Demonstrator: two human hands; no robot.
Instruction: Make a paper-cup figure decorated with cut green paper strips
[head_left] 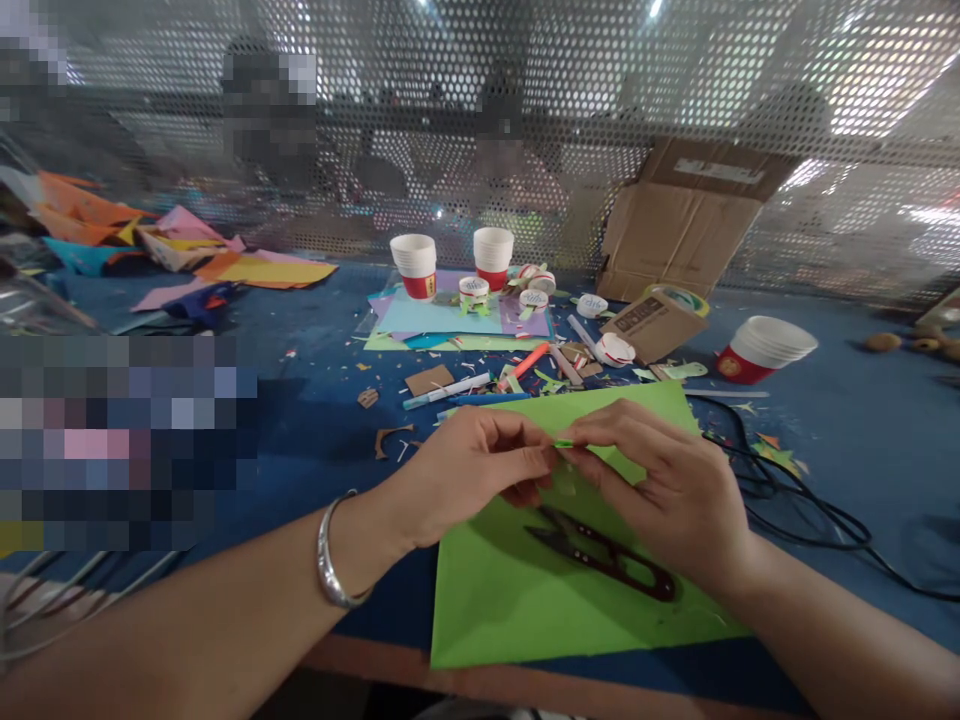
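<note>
Blue table point(322, 340): cluttered at the back, offcuts all over. Risk: a small part dropped there gets lost in the scrap

Green sheet point(495, 590): flat on the table under both hands, near edge close to the table's front edge. Risk: a forearm drags it askew, taking whatever lies on it along. Cause: looks loose, nothing visibly pinning it apart from what rests on top

Black cable point(868, 541): loops just right of the sheet, beside the right forearm. Could snag if that elbow swings out

Left hand point(480, 465): thumb and forefinger pressed together on the left end of the work, above the sheet. Right hand point(667, 490): thumb and index pinching the right end. Risk: uneven pull between the two pinches tears or creases it. Cause: grips almost meet, little slack between them

Cup stack point(765, 350): leaning, back right, well apart from the hands. Low risk, only a wide reach would knock it

Snips point(581, 553): on the sheet under the hands, tips toward the left hand, blades look slightly apart. Risk: nicked finger if a hand drops carelessly

Green paper piece point(562, 444): between the two sets of fingertips, mostly covered, so can't tell its full shape or any fold. Main risk: slips out and vanishes on the sheet. Cause: tiny, and same colour as what's below
</note>
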